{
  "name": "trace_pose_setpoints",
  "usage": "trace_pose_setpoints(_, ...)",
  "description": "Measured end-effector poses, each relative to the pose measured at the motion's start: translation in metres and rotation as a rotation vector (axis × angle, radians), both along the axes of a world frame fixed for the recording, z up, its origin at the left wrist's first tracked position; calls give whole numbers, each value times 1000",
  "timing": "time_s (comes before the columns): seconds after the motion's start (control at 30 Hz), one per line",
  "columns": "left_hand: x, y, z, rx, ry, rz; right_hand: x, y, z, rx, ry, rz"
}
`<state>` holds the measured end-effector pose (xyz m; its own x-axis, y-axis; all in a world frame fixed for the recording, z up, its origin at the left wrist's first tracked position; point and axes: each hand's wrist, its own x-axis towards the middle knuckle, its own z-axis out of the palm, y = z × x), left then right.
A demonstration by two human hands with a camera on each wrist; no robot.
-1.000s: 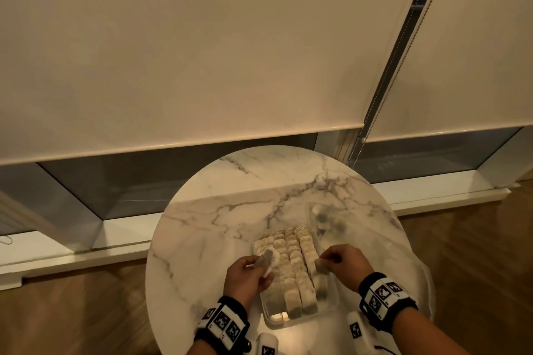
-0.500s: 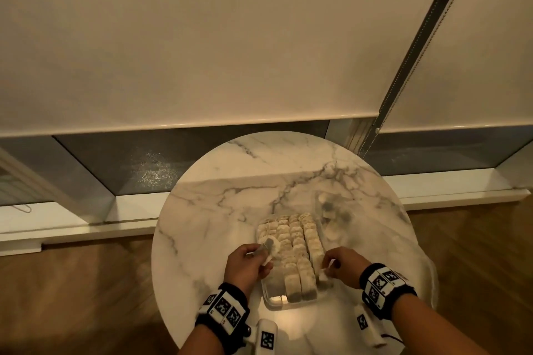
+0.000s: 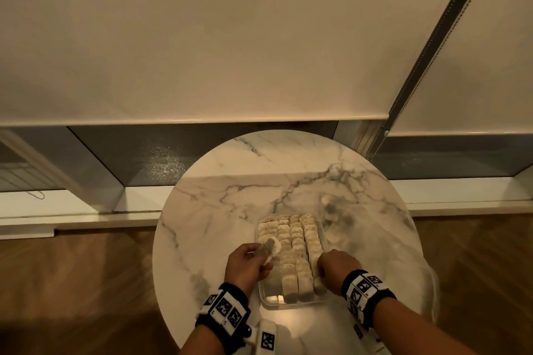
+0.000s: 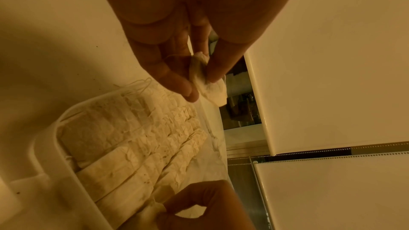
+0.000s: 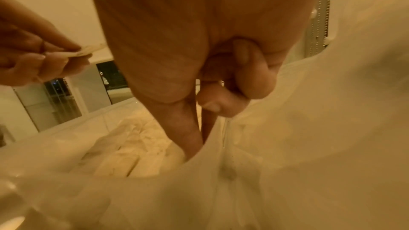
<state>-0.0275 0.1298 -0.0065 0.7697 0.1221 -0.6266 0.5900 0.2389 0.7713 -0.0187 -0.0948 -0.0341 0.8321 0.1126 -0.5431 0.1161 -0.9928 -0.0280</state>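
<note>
Above tray [image 3: 288, 304], left hand [image 3: 245, 265] pinches round bag [image 3: 274, 246]; right hand's [image 4: 205, 204] tea bag [image 4: 152, 212] head-hidden.

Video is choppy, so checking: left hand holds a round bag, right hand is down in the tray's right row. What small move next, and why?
Probably draw the right hand straight up: it seems to pinch one tea bag in the packed tray, and the left hand is busy holding the round bag.

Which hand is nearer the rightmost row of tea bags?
Right. The right hand pinches a bag in that row; the left hand holds a tea bag over the left side of the tray.
</note>
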Motion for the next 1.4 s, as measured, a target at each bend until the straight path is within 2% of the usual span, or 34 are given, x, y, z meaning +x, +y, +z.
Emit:
trace_pose_setpoints(0.23,-6,-17,2,-16,-8,-17,-1,6,-4,-92,-73,84)
trace_pose_setpoints(0.37,-10,-24,0,9,10,-50,-5,-2,-7,24,-146,59)
trace_pose_setpoints(0.47,-15,-28,2,11,-1,-87,-5,-8,-6,245,-214,-93)
trace_pose_setpoints(0.57,-19,-33,3,19,-21,-117,-6,-8,4,647,-284,-394)
trace_pose_setpoints(0.67,-23,-39,5,9,-37,-128,-7,-5,19,1056,-107,-629)
trace_pose_setpoints(0.77,-24,-44,6,0,-45,-147,-8,-3,31,1178,-8,-647)
trace_pose_setpoints(1.0,-24,-54,8,31,-60,-156,-9,-12,36,1146,-9,-619)
trace_pose_setpoints(1.03,-24,-53,6,65,-62,-145,-9,-14,37,1124,-54,-610)
trace_pose_setpoints(1.17,-24,-44,-9,281,-84,-138,-6,-26,40,920,-414,-612)
trace_pose_setpoints(1.2,-25,-41,-11,324,-90,-158,-5,-27,41,885,-421,-573)
trace_pose_setpoints(1.3,-29,-38,-15,418,-111,-244,-3,-28,38,756,-244,-401)
trace_pose_setpoints(1.4,-33,-41,-17,516,-159,-409,0,-30,34,590,-202,-285)
